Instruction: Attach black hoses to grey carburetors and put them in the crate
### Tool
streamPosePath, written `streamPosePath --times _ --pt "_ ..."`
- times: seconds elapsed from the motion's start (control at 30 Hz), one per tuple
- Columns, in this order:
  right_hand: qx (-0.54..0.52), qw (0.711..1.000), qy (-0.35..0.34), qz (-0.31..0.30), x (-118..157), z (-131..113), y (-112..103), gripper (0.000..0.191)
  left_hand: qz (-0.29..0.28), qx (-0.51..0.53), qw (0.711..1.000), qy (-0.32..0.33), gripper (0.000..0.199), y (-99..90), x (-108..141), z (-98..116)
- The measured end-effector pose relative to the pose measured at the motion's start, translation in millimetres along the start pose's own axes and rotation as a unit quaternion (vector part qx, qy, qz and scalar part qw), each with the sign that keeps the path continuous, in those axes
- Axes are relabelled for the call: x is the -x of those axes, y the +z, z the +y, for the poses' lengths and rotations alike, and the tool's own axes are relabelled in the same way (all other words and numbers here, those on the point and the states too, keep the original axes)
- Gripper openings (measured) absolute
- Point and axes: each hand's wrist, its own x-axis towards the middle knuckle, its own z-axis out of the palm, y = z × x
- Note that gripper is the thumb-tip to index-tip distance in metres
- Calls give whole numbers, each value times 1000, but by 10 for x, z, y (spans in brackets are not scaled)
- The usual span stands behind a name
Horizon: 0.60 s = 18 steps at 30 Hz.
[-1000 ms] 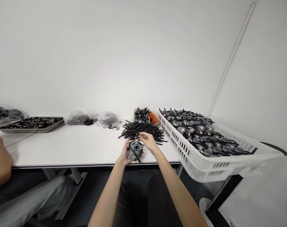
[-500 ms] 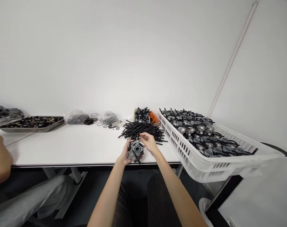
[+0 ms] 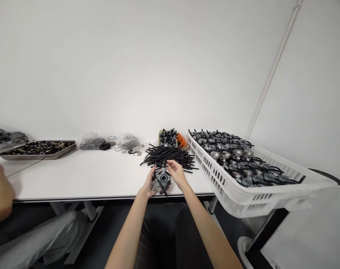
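A grey metal carburetor (image 3: 162, 180) with a round bore and a black hose is held over the table's front edge. My left hand (image 3: 149, 184) is wrapped round its left side. At its top, my right hand (image 3: 175, 173) has thumb and fingers pinched on the black cap (image 3: 164, 163); the fingertips partly cover it. Just behind the hands lies a loose heap of short black rubber hoses (image 3: 170, 155).
A white crate (image 3: 214, 183) of similar carburetors stands on the right. Behind the hoses are a box of small black parts (image 3: 168, 137) and an orange bin (image 3: 181, 140). Leftward are plastic bags (image 3: 92, 141), rubber rings (image 3: 118, 149), a metal tray (image 3: 35, 154) and another person's arm (image 3: 0, 192).
The carburetor and both hands have shifted very slightly in view along with the camera. My grip on the part looks the same.
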Motion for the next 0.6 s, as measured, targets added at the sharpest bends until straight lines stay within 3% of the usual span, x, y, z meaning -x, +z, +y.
streamPosePath --times 0.23,0.3,0.43,0.6 --pt "-57 995 22 79 290 122 -41 43 -27 29 996 76 49 43 -24 -10" --pt "-45 997 32 51 350 209 -59 53 5 22 991 131 46 42 -84 -23" --pt "-6 998 58 -16 370 376 -35 79 124 -33 958 255 40 27 -262 -70" --pt "12 998 54 -2 323 474 -20 84 139 -66 931 331 32 -2 -396 -115"
